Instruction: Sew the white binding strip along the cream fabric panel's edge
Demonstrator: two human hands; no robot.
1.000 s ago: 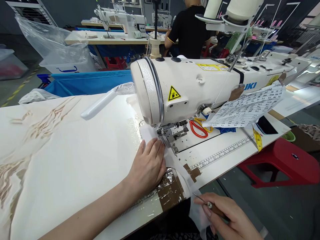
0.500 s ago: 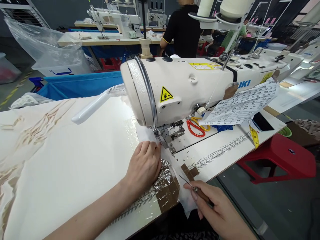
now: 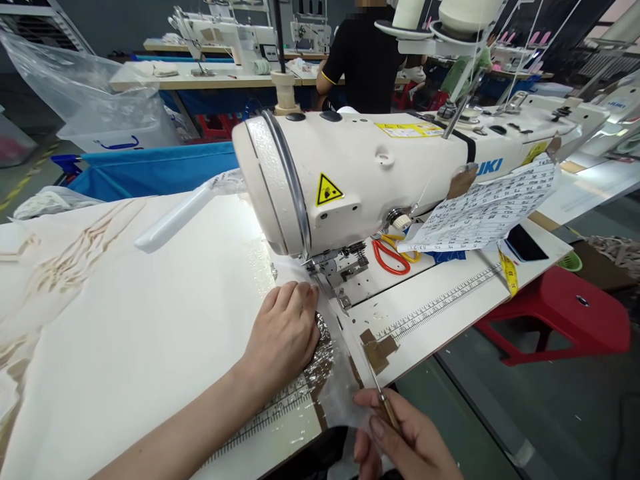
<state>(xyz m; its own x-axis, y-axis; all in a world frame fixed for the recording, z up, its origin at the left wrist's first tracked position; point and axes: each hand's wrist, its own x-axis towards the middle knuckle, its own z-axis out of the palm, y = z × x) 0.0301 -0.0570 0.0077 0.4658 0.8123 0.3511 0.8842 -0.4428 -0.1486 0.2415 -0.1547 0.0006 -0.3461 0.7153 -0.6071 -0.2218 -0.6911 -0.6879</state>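
Beside the needle area of a white sewing machine point(image 3: 350, 173), my left hand point(image 3: 286, 328) is closed, with its curled fingers pressing on thin white fabric point(image 3: 343, 377). This fabric runs from under the machine head down over the table's front edge. My right hand point(image 3: 407, 437) grips the wooden handle of an awl point(image 3: 389, 411), whose metal spike points up toward the machine. The right fingers also lie against the hanging end of the fabric; whether they pinch it I cannot tell. Fingertips of the left hand are partly hidden.
Red-handled scissors point(image 3: 390, 259), a written paper sheet point(image 3: 480, 207), a yellow tape measure point(image 3: 509, 272) and a phone point(image 3: 526, 243) are to the right. A red stool point(image 3: 560, 313) stands beyond the edge. Cream fabric point(image 3: 75, 267) lies left. A person point(image 3: 367, 63) sits behind the machine.
My right hand with the awl has moved down and slightly left, toward the table's front edge. The fabric strip now lies smoother and straighter. My left hand has shifted only slightly.
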